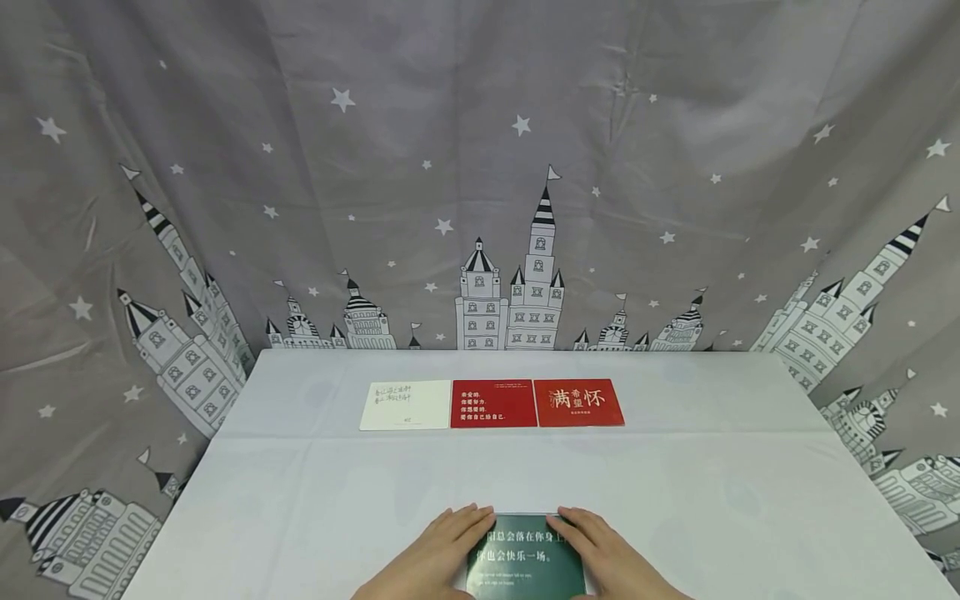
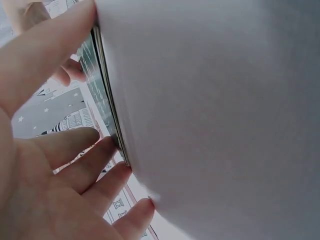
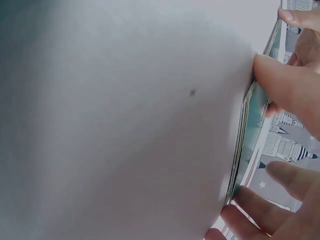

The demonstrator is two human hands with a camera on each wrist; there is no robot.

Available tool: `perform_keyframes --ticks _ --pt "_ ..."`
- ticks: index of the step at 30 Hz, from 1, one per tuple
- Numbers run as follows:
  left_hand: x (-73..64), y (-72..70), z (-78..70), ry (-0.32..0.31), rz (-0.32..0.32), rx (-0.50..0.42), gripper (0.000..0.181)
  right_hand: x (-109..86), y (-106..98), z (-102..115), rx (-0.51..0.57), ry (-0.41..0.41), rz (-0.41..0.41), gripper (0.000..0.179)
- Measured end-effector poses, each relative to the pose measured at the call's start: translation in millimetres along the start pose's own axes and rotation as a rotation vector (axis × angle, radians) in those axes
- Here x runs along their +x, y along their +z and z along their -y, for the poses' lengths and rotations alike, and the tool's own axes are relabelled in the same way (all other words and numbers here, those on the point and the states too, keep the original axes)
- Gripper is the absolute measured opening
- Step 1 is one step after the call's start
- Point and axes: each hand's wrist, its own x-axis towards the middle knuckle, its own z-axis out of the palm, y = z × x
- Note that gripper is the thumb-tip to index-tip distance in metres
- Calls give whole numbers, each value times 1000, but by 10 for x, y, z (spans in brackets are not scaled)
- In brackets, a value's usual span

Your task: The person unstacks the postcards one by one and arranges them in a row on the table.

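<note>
In the head view a green card (image 1: 525,557) with white lettering lies at the table's near edge, between my two hands. Both wrist views show several thin layers at its edge, so it tops a stack of cards. My left hand (image 1: 442,550) holds the stack's left side, thumb at the near end and fingertips at the far corner. On the opposite side my right hand (image 1: 617,554) holds it the same way, its fingers covering part of the top lettering. The left wrist view shows the thumb (image 2: 55,47) right at the stack's edge.
Farther back, a cream card (image 1: 406,406), a red card with lines of white text (image 1: 493,404) and another red card with large characters (image 1: 579,403) lie side by side in a row. A white cloth (image 1: 300,500) covers the table. Behind it hangs a grey castle-print curtain (image 1: 405,192).
</note>
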Motion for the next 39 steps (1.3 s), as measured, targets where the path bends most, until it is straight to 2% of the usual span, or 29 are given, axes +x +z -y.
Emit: perform_keyframes --ticks 4,9,12,16,20,28,34,39 --pt "-7 -3 -7 0 -5 -4 100 -6 -13 19 19 3 4 101" --pt "-8 -8 -12 -21 -8 -54 102 -14 -36 26 38 0 10 102" --pt "-17 -27 -21 -38 12 -96 97 -18 -68 18 102 18 39 101" --pt "-29 -52 -37 -103 44 -190 92 -17 -119 -1 216 50 80 94" --pt "-19 -67 -40 -130 29 -233 93 -9 -136 -10 258 55 90 88" --pt "4 -97 -47 -152 31 -299 93 -14 -149 -30 215 26 60 89" --pt "-10 -109 -44 -112 29 -278 91 -29 -164 -26 201 11 40 90" --pt "-25 -124 -35 -110 24 -279 89 -42 -174 -17 170 -7 31 88"
